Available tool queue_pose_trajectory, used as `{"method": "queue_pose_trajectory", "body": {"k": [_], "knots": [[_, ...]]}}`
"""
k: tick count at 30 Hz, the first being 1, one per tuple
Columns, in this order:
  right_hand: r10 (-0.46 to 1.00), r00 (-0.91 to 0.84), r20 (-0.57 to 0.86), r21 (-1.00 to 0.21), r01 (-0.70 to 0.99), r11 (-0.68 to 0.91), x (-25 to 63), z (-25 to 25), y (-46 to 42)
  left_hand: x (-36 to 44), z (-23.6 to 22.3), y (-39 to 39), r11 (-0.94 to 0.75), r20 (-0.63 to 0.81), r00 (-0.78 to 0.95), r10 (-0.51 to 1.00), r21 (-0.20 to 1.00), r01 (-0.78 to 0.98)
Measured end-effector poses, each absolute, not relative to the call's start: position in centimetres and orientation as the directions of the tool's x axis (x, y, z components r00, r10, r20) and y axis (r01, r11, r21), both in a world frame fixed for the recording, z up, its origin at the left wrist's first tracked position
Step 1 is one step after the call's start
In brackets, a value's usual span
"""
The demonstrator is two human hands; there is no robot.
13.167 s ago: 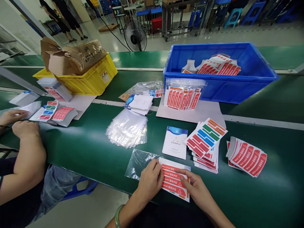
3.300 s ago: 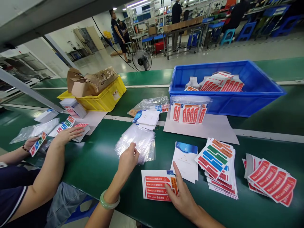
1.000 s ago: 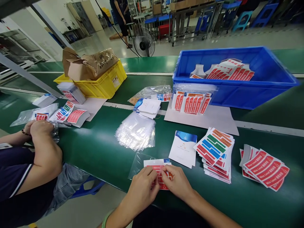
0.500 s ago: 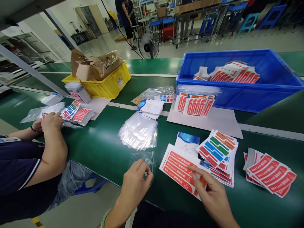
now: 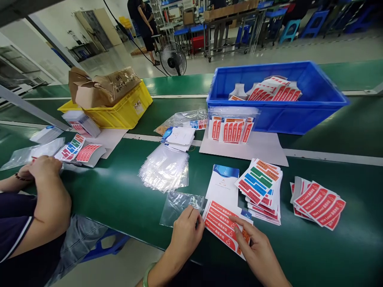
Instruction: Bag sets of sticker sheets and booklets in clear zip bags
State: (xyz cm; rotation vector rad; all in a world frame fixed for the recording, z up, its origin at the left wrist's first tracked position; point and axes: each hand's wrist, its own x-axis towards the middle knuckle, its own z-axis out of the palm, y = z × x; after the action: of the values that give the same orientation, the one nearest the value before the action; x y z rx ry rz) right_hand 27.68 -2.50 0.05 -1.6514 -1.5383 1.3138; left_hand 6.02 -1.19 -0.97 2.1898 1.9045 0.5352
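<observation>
My left hand [image 5: 187,233] pinches the right edge of a clear plastic bag [image 5: 176,203] lying flat on the green belt [image 5: 119,191]. My right hand [image 5: 254,247] holds a set of sheets topped by a red label sheet [image 5: 223,227] reading Max Level and Min Level, its left end meeting the bag's mouth. Just behind lie a white booklet with a blue top [image 5: 223,183] and a stack of multicoloured label sheets [image 5: 260,181]. A pile of red label sheets [image 5: 318,201] lies to the right.
A heap of clear bags [image 5: 164,167] and booklets [image 5: 178,135] sit mid-belt. Filled bags [image 5: 230,127] lean against a blue crate [image 5: 278,107]. A yellow crate [image 5: 119,107] stands back left. A co-worker's hands [image 5: 42,169] work at the left.
My right hand has brought the red label sheet set back left to the bag's mouth. My left hand stays pinched on the bag's edge. The view has shifted slightly.
</observation>
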Motion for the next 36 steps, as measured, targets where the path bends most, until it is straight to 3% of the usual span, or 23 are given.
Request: {"method": "queue_pose_trajectory", "body": {"k": [5,10,21,25,29,36], "knots": [[0.907,-0.197,-0.372,-0.889,0.358,-0.286,27.5,-0.7,-2.9,6.4,-1.3,-1.4,-0.12,0.028,0.119,0.992,0.406,0.906],[0.901,-0.232,-0.367,-0.903,0.323,-0.285,27.3,-1.4,-2.8,6.3,-1.4,-1.4,-0.11,0.009,0.117,0.993,0.415,0.903],[0.798,-0.324,-0.508,-0.86,0.243,-0.449,27.3,-1.4,-2.4,5.9,-2.0,-1.9,-0.137,0.092,0.108,0.99,0.413,0.901],[0.766,-0.372,-0.525,-0.843,0.101,-0.528,27.3,-1.0,-2.0,6.0,-2.2,-2.1,-0.178,0.127,0.139,0.982,0.391,0.903],[0.764,-0.389,-0.515,-0.844,0.073,-0.532,27.4,-0.9,-1.8,6.0,-2.2,-1.9,-0.221,0.125,0.187,0.974,0.385,0.896],[0.771,-0.388,-0.504,-0.859,0.135,-0.493,27.2,-1.4,-1.9,6.0,-2.3,-1.4,-0.162,0.118,0.128,0.985,0.348,0.924]]}}
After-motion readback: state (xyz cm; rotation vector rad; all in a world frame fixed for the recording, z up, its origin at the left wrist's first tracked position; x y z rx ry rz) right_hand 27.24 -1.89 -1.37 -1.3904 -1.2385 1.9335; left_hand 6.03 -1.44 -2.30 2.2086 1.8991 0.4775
